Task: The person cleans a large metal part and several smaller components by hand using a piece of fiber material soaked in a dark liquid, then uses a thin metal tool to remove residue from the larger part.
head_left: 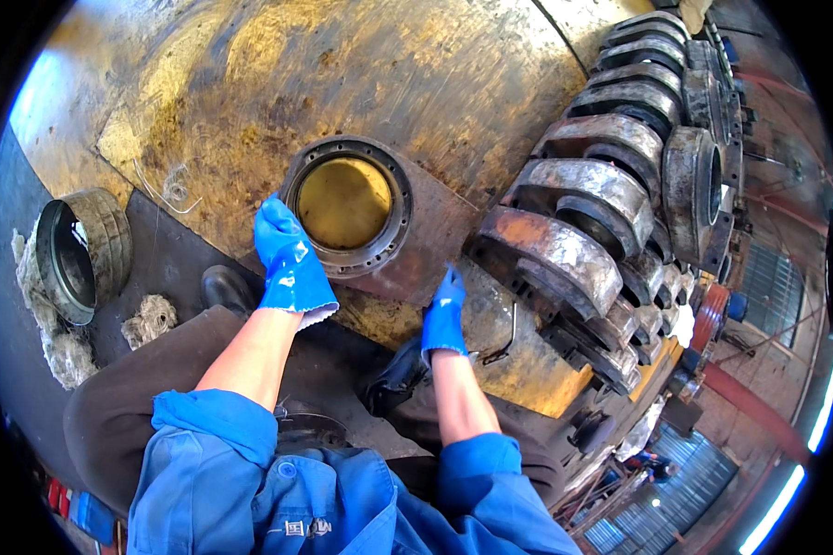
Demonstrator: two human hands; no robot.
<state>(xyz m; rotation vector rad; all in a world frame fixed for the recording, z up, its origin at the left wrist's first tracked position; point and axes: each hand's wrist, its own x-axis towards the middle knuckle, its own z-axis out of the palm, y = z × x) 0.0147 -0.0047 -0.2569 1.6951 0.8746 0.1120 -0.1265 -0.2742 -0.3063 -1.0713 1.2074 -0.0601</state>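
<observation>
A dark metal ring (402, 205) with bolt holes around its rim lies on the worn yellow work surface, which shows through its centre. My left hand (287, 248), in a blue rubber glove, is closed over the ring's left edge. Its fingertips are mostly hidden by the glove's curled shape. A rust-brown plate (435, 217) extends to the right of the ring. Beside that plate's lower right edge is my right hand (446, 313), gloved in blue too, its fingers stretched forward and apart from the ring. Just right of it lies a thin bent metal rod (513, 326).
Heavy, curved metal castings (565, 250) stand in a long row on the right. At the left are a ribbed metal cylinder (111, 242), a fibrous wad (150, 320) and pale rags (65, 359). Loose string (174, 187) lies on the yellow surface.
</observation>
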